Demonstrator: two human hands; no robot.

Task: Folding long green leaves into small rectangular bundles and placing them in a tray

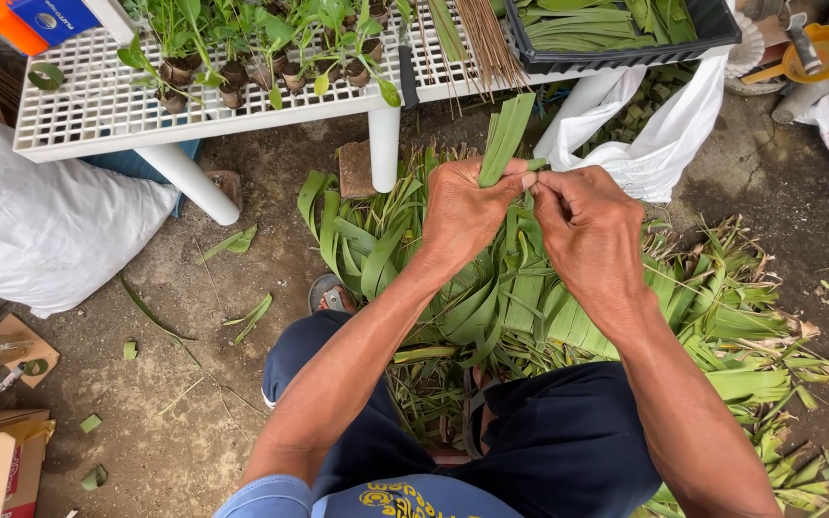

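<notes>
Bare, packed earth lies under the person, strewn with a heap of cut green leaves (549, 317) that spreads from between the knees out to the right. Both hands meet above that heap: the left hand (462, 211) has its fingers closed around a folded leaf strip (505, 139) that stands up and away from the thumb, and the right hand (587, 230) pinches the lower part of the same strip just beside it, fingertips curled tight. By the look of it, the step in hand is folding or rolling the strip into shape; the next move seems to call for a steady grip from the left hand while the right one works the loose end round, without tearing along the grain

A white grid table (98, 105) stands ahead. On it sit small leaf pots (232, 82), each holding a green seedling, close together. To the right a dark tray (626, 56) holds flat-laid leaf strips. Below it a white sack (654, 144) gapes open with what seem to be more small green pieces inside. An orange scoop (822, 48) lies at the far right; whether it holds anything cannot be told
</notes>
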